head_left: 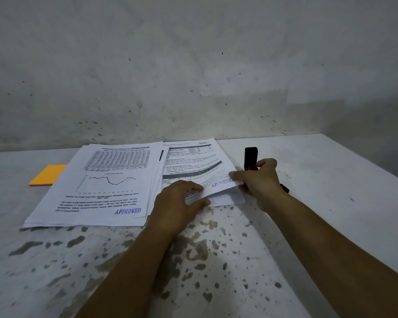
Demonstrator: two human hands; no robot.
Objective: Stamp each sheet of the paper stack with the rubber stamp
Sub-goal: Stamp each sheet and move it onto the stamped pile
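Black rubber stamp [251, 157] stands upright beside the curled, stamped top sheet [218, 187].

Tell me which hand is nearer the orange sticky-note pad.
Left. The left hand rests on the right paper stack, across the stamped pile from the orange sticky-note pad; the right hand is farther right.
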